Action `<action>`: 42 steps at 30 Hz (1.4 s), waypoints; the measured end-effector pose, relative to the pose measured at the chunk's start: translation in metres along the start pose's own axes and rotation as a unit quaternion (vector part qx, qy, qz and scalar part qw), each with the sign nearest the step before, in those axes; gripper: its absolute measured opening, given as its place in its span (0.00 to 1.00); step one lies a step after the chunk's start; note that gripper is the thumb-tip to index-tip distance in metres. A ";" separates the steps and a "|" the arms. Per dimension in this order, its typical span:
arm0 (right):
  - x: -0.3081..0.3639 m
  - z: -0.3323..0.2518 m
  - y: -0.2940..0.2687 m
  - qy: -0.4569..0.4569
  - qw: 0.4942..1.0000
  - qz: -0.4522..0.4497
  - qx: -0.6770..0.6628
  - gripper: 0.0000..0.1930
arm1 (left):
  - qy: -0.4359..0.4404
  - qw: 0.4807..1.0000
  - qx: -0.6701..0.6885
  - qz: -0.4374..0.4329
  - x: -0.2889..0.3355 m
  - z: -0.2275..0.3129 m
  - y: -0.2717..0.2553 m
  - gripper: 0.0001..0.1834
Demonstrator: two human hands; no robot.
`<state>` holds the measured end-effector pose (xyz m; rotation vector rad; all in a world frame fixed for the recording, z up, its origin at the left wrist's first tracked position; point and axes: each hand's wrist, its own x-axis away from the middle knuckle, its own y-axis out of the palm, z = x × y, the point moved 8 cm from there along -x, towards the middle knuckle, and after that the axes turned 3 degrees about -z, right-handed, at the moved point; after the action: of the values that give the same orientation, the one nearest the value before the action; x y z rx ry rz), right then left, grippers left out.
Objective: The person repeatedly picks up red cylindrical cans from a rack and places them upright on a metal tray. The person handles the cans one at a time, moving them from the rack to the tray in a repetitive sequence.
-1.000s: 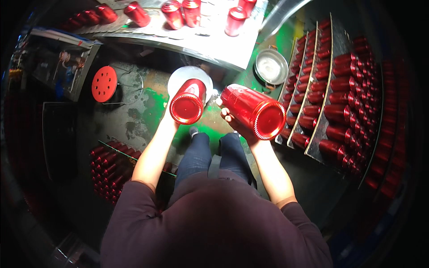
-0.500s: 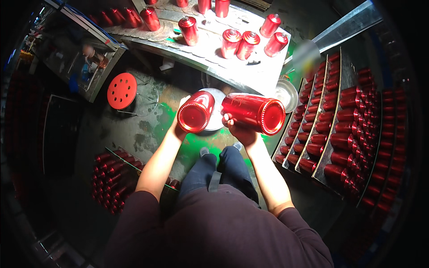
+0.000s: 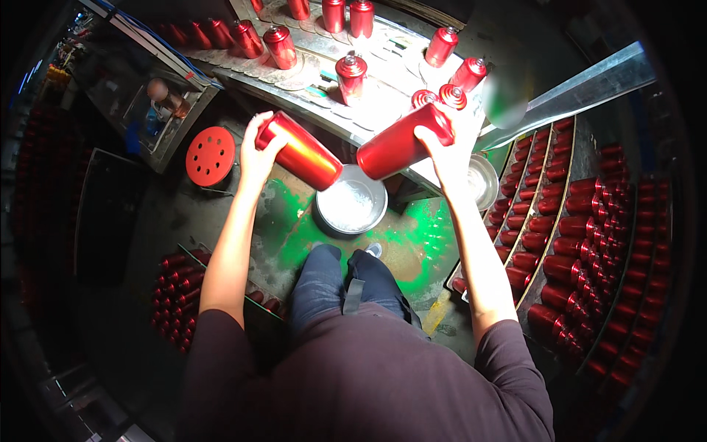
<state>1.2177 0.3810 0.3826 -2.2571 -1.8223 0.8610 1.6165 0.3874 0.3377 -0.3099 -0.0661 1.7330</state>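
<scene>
My left hand [image 3: 259, 151] grips a glossy red metallic bottle [image 3: 303, 155] near its upper end. The bottle slants down to the right. My right hand [image 3: 449, 158] is closed round a second red bottle [image 3: 398, 147], which slants down to the left. Their lower ends point toward each other, with a gap between them. Below that gap stands a round bucket [image 3: 353, 230] with a pale, bright inside. Beyond my hands, several similar red bottles [image 3: 351, 77] stand upright on a brightly lit conveyor line [image 3: 324, 121].
A red round stool [image 3: 210, 156] with holes stands at the left. Racks [image 3: 549, 243] on the right hold rows of red bottles; more lie stacked at the lower left [image 3: 177, 295]. A metal basin [image 3: 480, 183] and a metal beam [image 3: 582, 85] are right of the line.
Both hands have moved outward and farther from my body, tipping the bottles so their lower ends face inward. The bucket shows more fully. The bottles on the line appear shifted.
</scene>
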 end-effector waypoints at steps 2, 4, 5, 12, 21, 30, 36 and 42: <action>-0.014 -0.043 0.016 -0.107 0.960 0.013 0.257 0.26 | 0.117 0.970 -0.208 0.034 -0.028 0.027 0.003 0.34; -0.021 -0.051 0.035 -0.132 0.886 0.005 0.444 0.24 | 0.129 0.948 -0.282 0.063 -0.054 0.026 0.015 0.37; -0.023 -0.057 0.044 -0.164 0.869 0.000 0.467 0.23 | 0.120 0.946 -0.294 0.061 -0.069 0.020 0.018 0.37; -0.068 0.084 0.107 -0.066 0.975 0.038 0.208 0.28 | 0.201 0.943 -0.267 -0.007 -0.174 -0.016 0.075 0.37; -0.075 0.067 0.101 0.011 0.893 -0.018 0.450 0.32 | 0.157 0.935 -0.307 -0.086 -0.230 -0.101 0.139 0.37; 0.021 0.075 0.037 0.078 0.947 0.059 0.306 0.34 | 0.073 0.955 -0.256 -0.128 -0.155 -0.047 0.158 0.36; 0.277 0.085 0.051 0.459 0.869 -0.038 0.180 0.38 | -0.084 0.932 -0.203 -0.290 0.016 -0.136 0.085 0.37; 0.390 0.094 0.060 0.535 0.828 -0.005 0.166 0.30 | -0.208 0.807 -0.363 -0.417 0.085 -0.226 0.016 0.36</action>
<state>1.2678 0.7023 0.1408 -1.8322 -1.0275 -0.1549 1.6424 0.4383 0.1028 -0.3691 -1.0574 0.7890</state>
